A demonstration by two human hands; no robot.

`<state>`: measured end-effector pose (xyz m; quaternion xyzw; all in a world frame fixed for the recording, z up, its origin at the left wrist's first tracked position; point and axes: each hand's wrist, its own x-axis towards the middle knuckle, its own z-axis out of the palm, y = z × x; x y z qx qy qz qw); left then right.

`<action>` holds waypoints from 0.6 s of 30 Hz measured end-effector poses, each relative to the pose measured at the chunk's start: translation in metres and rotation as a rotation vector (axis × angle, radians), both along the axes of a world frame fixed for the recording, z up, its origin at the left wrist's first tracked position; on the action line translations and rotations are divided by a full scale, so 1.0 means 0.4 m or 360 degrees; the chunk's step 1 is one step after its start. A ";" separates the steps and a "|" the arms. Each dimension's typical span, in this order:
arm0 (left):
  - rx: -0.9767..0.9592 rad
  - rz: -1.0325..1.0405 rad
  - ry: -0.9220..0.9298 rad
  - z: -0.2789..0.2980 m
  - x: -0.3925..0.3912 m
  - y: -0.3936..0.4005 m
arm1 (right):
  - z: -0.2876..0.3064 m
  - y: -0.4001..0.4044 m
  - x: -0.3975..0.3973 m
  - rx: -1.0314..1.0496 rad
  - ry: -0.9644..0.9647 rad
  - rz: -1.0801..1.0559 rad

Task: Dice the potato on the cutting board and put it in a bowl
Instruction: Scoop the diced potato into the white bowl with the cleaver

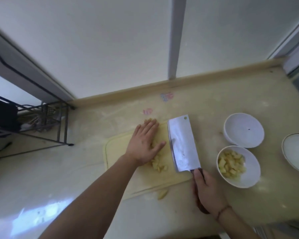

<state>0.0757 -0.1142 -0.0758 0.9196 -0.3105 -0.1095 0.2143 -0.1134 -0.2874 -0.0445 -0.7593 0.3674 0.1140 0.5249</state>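
While one bowl (238, 167) at 3 o'clock holds dice, the flat left hand (144, 144) gathers the remainder (158, 164) on the board (114, 152); the right hand (208, 192) grips the cleaver (182, 144).

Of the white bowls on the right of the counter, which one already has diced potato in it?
The near bowl, closest to the right hand gripping the cleaver. It holds yellow potato cubes; the far bowl behind it holds none.

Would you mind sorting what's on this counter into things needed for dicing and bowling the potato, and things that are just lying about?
Part of the job:
- diced potato on the cutting board
- cleaver, held by the right hand
- left hand, flat over the dice
- bowl of potato dice

Just lying about:
- empty white bowl
- rimmed plate
- wire rack
- stray potato piece off the board
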 end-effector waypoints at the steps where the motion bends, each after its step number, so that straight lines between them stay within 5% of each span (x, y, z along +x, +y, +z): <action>1: -0.0001 -0.0016 -0.0018 -0.007 0.001 0.002 | -0.010 0.000 0.002 0.0033 -0.0027 0.0017; 9: -0.0486 -0.0191 -0.0190 -0.022 -0.048 0.046 | 0.022 0.004 0.006 0.0018 0.0118 0.0226; 18: -0.0399 0.0109 -0.0275 -0.046 -0.109 0.016 | 0.035 0.041 0.039 0.0033 0.0341 0.0469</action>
